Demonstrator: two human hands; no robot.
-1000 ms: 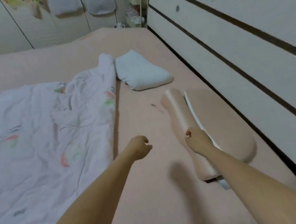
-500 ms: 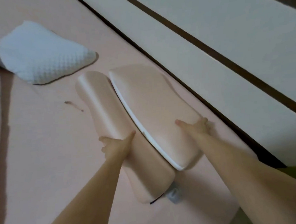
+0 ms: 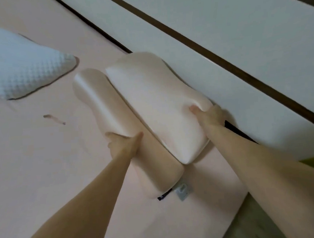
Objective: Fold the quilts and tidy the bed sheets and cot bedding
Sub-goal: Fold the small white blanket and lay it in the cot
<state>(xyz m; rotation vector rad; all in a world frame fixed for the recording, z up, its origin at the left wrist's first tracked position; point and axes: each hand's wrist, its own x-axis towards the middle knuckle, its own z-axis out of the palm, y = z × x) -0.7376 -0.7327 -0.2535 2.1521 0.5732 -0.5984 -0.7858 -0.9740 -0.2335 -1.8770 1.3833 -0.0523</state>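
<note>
A pink contoured pillow (image 3: 151, 100) lies on the pink bed sheet (image 3: 36, 172), its far side raised against the white wall. My left hand (image 3: 123, 143) grips the pillow's near ridge, thumb on top and fingers round its left side. On the far lobe, my right hand (image 3: 210, 115) holds the edge by the wall, with the thumb pressed into the cover. A grey tag (image 3: 183, 190) and a dark label stick out from the pillow's near end.
A white waffle-textured pillow (image 3: 20, 66) lies at the upper left. A small brown scrap (image 3: 54, 119) sits on the sheet between the pillows. White wall panels (image 3: 239, 40) with dark stripes run along the bed's right side. The mattress edge drops off at lower right.
Both hands went from hovering to gripping the pink pillow. Its far lobe has risen and shifted toward the wall. The view swung right, so the white quilt is out of frame.
</note>
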